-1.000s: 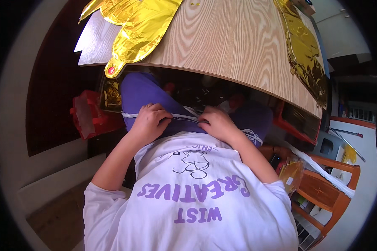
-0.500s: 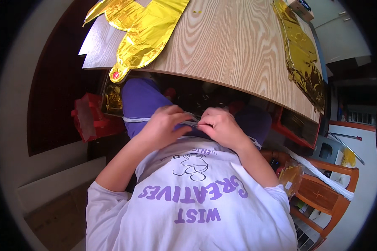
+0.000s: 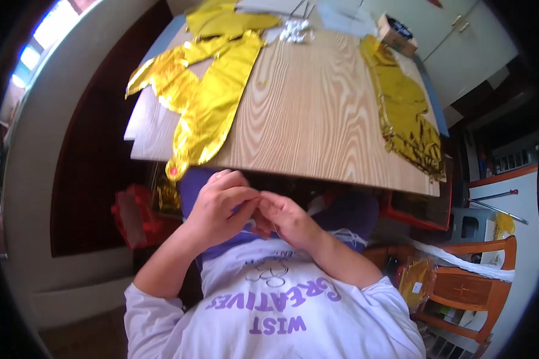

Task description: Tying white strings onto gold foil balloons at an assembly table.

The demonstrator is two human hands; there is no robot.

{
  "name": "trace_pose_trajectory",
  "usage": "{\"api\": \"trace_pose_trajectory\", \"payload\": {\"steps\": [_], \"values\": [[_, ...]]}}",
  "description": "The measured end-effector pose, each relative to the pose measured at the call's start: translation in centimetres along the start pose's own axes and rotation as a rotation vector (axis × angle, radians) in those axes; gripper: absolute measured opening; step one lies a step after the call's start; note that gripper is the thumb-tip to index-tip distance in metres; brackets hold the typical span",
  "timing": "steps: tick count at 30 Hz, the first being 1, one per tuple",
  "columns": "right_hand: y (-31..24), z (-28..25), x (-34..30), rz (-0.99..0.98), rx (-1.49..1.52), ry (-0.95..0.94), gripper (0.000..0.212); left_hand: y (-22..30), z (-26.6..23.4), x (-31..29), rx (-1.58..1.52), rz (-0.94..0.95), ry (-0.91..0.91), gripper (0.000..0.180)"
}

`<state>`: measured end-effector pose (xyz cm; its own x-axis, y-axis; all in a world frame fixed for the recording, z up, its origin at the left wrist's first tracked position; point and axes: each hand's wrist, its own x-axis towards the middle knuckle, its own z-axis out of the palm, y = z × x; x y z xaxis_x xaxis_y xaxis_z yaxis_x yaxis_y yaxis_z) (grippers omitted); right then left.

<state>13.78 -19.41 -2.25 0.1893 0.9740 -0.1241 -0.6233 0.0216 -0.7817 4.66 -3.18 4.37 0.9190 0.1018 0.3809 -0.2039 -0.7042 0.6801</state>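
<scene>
Left hand (image 3: 218, 206) and right hand (image 3: 288, 221), yours, fingers curled and tips meeting, anything pinched too small to tell; white string (image 3: 350, 237), on your lap near the surface's (image 3: 317, 119) edge, best handled slack, strands untangled.

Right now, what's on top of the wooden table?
On the table: gold foil shapes along the left, a gold foil strip along the right, small white things toward the far end, a box at far right. Whatever lies beneath the foil is covered.
</scene>
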Motion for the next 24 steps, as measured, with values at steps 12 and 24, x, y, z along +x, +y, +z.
{"api": "trace_pose_trajectory", "payload": {"steps": [12,24], "values": [[-2.2,1.2,-1.8,-0.729,-1.382,0.038,0.008,-0.4,1.8,-0.9,-1.173,-0.558,0.374,0.008],[-6.7,3.9,-3.5,-0.753,-1.337,-0.109,0.006,-0.7,1.2,-1.3,-0.108,-0.024,0.229,0.014]]}}
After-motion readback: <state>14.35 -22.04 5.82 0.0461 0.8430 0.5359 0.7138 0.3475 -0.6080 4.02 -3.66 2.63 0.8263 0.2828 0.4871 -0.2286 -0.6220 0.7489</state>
